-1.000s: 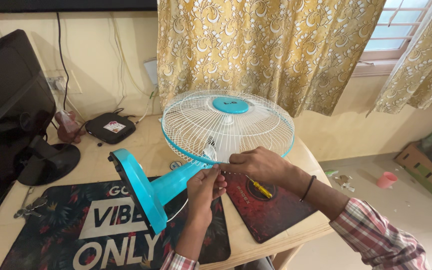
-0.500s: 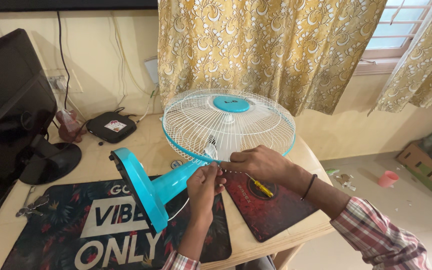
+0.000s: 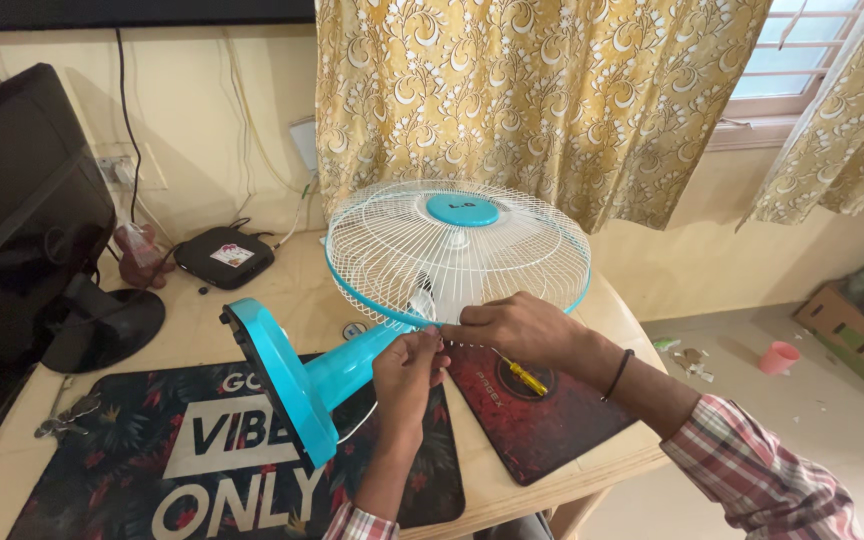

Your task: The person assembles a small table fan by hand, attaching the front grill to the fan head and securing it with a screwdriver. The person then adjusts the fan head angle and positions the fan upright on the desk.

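Observation:
A blue table fan lies tilted on the desk, its white wire grille [image 3: 457, 250] facing up and its round blue base [image 3: 282, 380] standing on edge at the left. My left hand [image 3: 407, 372] pinches the grille's lower rim from below. My right hand [image 3: 522, 328] meets the same spot from the right, shut on a small screwdriver with a yellow handle [image 3: 524, 376] that sticks out under the palm. What my left fingertips pinch is too small to tell.
A dark floral desk mat [image 3: 152, 450] and a red mouse pad [image 3: 542, 420] lie under the fan. A black monitor [image 3: 22, 220] stands at the left, a small black box [image 3: 222, 255] behind, keys [image 3: 67, 415] near the left edge. A pink cup [image 3: 779, 357] sits on the floor.
Both hands stay at the grille's lower rim with only slight finger shifts. The view has drifted a little.

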